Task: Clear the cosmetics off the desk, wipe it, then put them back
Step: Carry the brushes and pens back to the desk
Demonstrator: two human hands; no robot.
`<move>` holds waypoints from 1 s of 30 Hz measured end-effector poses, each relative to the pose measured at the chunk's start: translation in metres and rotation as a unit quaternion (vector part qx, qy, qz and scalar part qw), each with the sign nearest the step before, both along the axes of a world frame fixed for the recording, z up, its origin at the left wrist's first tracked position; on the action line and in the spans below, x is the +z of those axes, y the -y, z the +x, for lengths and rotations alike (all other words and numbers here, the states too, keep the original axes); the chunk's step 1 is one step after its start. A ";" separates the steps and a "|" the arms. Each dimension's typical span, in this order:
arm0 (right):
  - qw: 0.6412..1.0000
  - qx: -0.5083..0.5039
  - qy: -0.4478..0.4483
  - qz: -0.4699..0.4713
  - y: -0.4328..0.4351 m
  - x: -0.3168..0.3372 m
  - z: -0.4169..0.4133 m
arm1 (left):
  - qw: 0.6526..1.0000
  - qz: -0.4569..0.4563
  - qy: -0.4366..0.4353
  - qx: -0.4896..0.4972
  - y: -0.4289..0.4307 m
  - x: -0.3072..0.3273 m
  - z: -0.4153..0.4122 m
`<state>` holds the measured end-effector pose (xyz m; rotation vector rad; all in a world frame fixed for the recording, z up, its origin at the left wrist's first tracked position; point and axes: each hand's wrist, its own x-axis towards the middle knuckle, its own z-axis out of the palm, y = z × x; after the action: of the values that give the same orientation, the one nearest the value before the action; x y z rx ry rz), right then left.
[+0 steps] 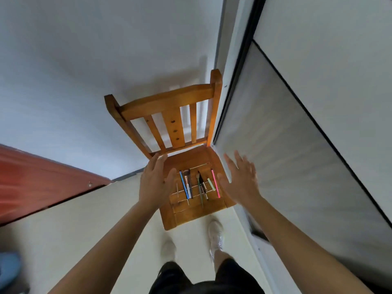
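– Cosmetics (pixel 199 184), the thin blue, pink, green and black pencils and little brushes, lie side by side on the seat of the brown wooden chair (pixel 191 215). What are the hands doing?
– Both have straight, spread fingers and hold nothing. The left hand (pixel 153 183) is just left of the row, near the blue pencil (pixel 184 184). The right hand (pixel 239 179) is just right of it, near the pink pencil (pixel 215 183). So the row sits between the two hands.
– Do they touch the pencils?
– I can't tell. The hands look a bit blurry, and they may be above the seat.
– What comes next, do you think?
– I think it is picking them up to take them back. The best way is to bring both hands in from the sides and push the sticks into one bunch, then close the fingers around it.
– Why not grab fast?
– They are round and thin. They could roll off the seat's edge onto the floor (pixel 106 219). Go slow.
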<state>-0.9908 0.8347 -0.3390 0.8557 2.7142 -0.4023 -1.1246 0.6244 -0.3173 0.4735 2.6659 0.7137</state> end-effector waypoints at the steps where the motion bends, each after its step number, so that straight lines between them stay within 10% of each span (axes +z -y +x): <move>1: 1.000 0.002 0.004 -0.010 -0.005 -0.013 -0.004 | 1.000 -0.010 0.021 0.014 -0.003 -0.014 0.000; 15: 0.990 -0.027 0.099 -0.099 0.004 -0.248 -0.003 | 0.969 -0.101 0.216 0.070 -0.016 -0.272 0.023; 30: 0.992 -0.085 0.011 -0.093 0.015 -0.365 -0.029 | 0.986 -0.069 0.107 0.103 -0.040 -0.385 0.024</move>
<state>-1.0198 0.8198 -0.7035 1.0324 2.5420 -0.6647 -1.1008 0.6647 -0.7028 0.0786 2.5608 0.5925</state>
